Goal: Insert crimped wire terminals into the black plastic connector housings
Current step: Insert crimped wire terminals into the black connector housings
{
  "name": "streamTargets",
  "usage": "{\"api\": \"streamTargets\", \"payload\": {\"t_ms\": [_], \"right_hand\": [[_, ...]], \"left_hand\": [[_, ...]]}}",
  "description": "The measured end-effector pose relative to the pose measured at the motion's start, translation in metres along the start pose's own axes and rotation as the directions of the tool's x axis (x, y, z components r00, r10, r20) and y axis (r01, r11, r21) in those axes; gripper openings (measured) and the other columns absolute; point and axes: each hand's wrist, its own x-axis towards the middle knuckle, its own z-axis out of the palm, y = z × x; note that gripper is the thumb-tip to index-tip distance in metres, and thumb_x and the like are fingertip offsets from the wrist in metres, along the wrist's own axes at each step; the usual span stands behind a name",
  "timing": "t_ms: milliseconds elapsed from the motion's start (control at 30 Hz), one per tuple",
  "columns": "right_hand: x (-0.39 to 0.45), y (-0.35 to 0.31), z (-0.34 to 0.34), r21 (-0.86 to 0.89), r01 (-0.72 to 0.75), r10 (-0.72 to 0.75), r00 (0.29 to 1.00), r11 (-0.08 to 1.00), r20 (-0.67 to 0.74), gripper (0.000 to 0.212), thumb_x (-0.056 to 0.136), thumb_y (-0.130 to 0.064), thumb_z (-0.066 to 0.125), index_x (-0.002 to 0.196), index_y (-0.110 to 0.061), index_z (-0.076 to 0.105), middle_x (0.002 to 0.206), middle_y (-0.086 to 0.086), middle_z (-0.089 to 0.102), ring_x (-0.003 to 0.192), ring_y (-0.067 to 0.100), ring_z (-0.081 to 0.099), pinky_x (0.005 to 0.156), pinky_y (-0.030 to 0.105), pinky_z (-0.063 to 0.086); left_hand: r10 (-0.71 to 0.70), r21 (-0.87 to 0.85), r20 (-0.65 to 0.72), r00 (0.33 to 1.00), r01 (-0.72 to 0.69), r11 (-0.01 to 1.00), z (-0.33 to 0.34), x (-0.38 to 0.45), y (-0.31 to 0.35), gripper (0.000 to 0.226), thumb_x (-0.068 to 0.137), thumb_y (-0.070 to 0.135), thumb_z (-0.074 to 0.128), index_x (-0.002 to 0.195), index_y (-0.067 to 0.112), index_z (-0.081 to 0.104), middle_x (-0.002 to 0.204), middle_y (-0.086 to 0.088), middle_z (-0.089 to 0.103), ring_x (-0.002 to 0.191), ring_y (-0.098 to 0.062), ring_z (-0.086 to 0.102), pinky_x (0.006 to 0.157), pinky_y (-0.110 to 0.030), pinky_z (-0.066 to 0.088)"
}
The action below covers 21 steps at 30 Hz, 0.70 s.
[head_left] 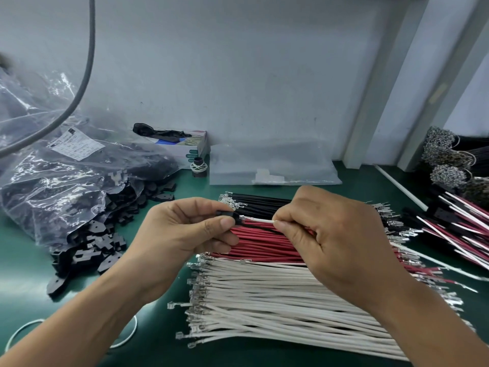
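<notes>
At far left, on the green mat: clear bag (60,178) of black connector housings, loose ones spilled (87,258) beside it. No count possible.

Ctr-left: my left hand (182,234), thumb & fingers pinching 1 black housing (226,214), opening facing right.

Ctr: 1 white wire (260,220), crimped terminal (242,217) at the housing mouth, touching or just entering; can't tell which.

Ctr-right: my right hand (333,234), thumb & forefinger pinching the wire's insulation near the terminal.

Below hands: stock rows of black wires (262,201), red wires (264,247), white wires (277,300).

Far right: finished assys (463,234), approx.

Handling, my est.: wire light, limp, buckles if held far back, so grip close behind the crimp. Terminal thin metal, bends easily. Housing small, stiff, smooth; hold by its flat sides.
</notes>
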Motion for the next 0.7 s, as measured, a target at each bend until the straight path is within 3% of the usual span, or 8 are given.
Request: {"api": "streamTargets", "payload": {"t_ms": [100,233,300,400,533,700], "right_hand": [[0.0,-0.002,0.002,-0.04,0.051,-0.053,0.998,0.998,-0.027,0.015,0.094,-0.028,0.064,0.082,-0.025,0.072,0.077,-0.013,0.057,0.064,0.007,0.053,0.052,0.027,0.044],[-0.001,-0.004,0.005,-0.086,0.071,-0.077,0.995,0.994,-0.062,0.015,0.093,-0.026,0.064,0.08,-0.023,0.071,0.076,-0.011,0.057,0.062,0.009,0.053,0.051,0.025,0.042],[-0.002,-0.004,0.007,-0.098,0.063,-0.07,0.995,0.993,-0.075,0.015,0.092,-0.025,0.066,0.079,-0.023,0.071,0.075,-0.011,0.057,0.062,0.009,0.053,0.051,0.025,0.042],[-0.002,-0.004,0.008,-0.115,0.033,-0.043,0.995,0.993,-0.086,0.014,0.09,-0.025,0.068,0.076,-0.024,0.071,0.073,-0.011,0.057,0.061,0.01,0.053,0.05,0.028,0.043],[-0.002,-0.006,0.01,-0.051,0.036,-0.039,0.998,0.998,-0.053,0.013,0.09,-0.026,0.067,0.077,-0.024,0.07,0.074,-0.013,0.057,0.062,0.006,0.052,0.053,0.026,0.044],[-0.003,-0.005,0.017,0.241,-0.074,0.076,0.997,0.968,0.002,0.01,0.09,-0.027,0.066,0.081,-0.024,0.072,0.077,-0.016,0.056,0.069,0.008,0.056,0.06,0.03,0.048]], "left_hand": [[-0.006,0.003,0.011,1.0,0.006,1.0,0.001,-0.001,0.0,0.032,0.056,0.017,0.089,0.085,0.007,0.082,0.074,-0.023,0.074,0.063,-0.026,0.075,0.057,-0.028,0.061],[-0.003,0.013,0.018,1.0,0.003,1.0,0.0,-0.002,0.0,0.063,0.039,0.038,0.104,0.088,0.006,0.081,0.077,-0.025,0.075,0.066,-0.029,0.076,0.06,-0.03,0.062],[0.006,0.013,0.017,1.0,-0.006,1.0,0.0,-0.002,-0.001,0.066,0.036,0.04,0.105,0.087,0.006,0.082,0.077,-0.025,0.075,0.067,-0.03,0.076,0.061,-0.031,0.062],[0.014,0.005,0.019,1.0,-0.015,1.0,0.001,-0.003,0.0,0.062,0.037,0.036,0.105,0.086,0.005,0.082,0.079,-0.026,0.075,0.069,-0.031,0.077,0.063,-0.03,0.062],[0.042,0.043,0.041,0.998,-0.044,0.998,0.002,-0.004,-0.001,0.032,0.056,0.01,0.094,0.085,0.005,0.081,0.08,-0.027,0.075,0.069,-0.031,0.077,0.064,-0.03,0.062],[0.075,0.112,0.039,0.996,-0.079,0.991,0.002,-0.007,-0.001,0.027,0.056,0.008,0.087,0.082,0.006,0.081,0.077,-0.026,0.075,0.064,-0.031,0.076,0.061,-0.03,0.062]]}}
